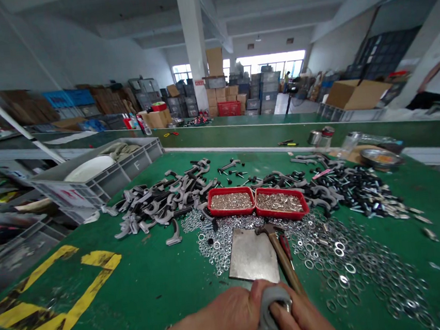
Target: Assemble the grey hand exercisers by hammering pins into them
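Observation:
At the bottom middle, my left hand (228, 312) is closed round a grey, hook-shaped plastic part (265, 311). My right hand (310, 319) grips the same part from the other side, fingers bent into its curve; a small shiny metal piece shows there, its kind unclear. Just beyond my hands lies a flat metal plate (253, 255). A hammer (281, 252) with a wooden handle rests along the plate's right side, beside a red-handled screwdriver (285, 246). Loose metal rings (339, 249) spread on both sides.
Two red trays (232, 213) of small metal pieces stand behind the plate. Grey and black hooked parts (168, 196) are heaped left, black-headed bolts (374, 191) right. A grey crate (101, 181) stands at the table's left edge. Yellow-black tape (88, 297) marks the green tabletop.

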### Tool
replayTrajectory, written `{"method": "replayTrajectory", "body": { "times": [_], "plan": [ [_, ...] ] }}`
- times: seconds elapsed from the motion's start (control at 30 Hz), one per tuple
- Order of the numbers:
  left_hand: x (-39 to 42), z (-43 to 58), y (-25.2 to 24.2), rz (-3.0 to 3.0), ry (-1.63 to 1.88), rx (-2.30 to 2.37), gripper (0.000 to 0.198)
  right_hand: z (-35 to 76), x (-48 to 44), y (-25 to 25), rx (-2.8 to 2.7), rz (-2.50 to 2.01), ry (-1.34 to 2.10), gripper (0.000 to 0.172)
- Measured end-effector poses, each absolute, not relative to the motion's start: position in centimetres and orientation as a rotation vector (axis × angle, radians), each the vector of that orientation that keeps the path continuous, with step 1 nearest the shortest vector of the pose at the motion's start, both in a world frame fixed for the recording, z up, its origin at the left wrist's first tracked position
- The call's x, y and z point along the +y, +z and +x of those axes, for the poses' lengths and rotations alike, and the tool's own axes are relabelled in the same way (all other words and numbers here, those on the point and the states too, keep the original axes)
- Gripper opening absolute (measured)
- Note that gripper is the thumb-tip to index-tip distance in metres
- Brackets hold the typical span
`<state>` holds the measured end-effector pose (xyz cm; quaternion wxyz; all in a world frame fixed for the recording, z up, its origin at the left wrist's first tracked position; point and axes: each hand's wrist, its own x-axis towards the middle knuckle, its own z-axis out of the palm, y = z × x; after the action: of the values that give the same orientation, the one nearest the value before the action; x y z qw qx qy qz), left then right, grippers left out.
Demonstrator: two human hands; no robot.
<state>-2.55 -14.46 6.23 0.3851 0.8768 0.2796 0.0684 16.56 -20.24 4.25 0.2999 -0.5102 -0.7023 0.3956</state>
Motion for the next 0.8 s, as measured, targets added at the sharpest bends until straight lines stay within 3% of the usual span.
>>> {"method": "replayTrajectory", "body": {
  "times": [0.1,0.23,0.33,0.47,0.57,0.8],
  "plan": [
    [-10.4,-1.7,5.6,2.300,0.119,0.811,0.063,18.1,-15.9,4.5,-1.992,-1.532,0.911,0.033],
    [-4.9,0.2,3.6,2.603,-0.126,1.017,0.059,22.5,-7.6,5.2,-2.110,-1.806,0.362,0.028],
    [-2.2,1.9,3.4,2.812,-0.188,1.082,0.052,25.8,-2.4,5.2,-2.081,-1.963,0.168,0.026],
    [1.7,5.2,5.4,2.912,-0.011,1.052,0.034,27.2,2.1,3.8,-2.131,-2.101,0.056,0.016],
    [5.6,8.4,6.2,2.956,0.074,1.051,0.020,26.6,4.0,2.5,-2.183,-2.147,0.011,0.023],
    [10.1,13.1,2.6,2.927,0.131,1.018,0.013,26.9,4.6,0.9,-2.258,-2.091,-0.041,0.018]
  ]
}}
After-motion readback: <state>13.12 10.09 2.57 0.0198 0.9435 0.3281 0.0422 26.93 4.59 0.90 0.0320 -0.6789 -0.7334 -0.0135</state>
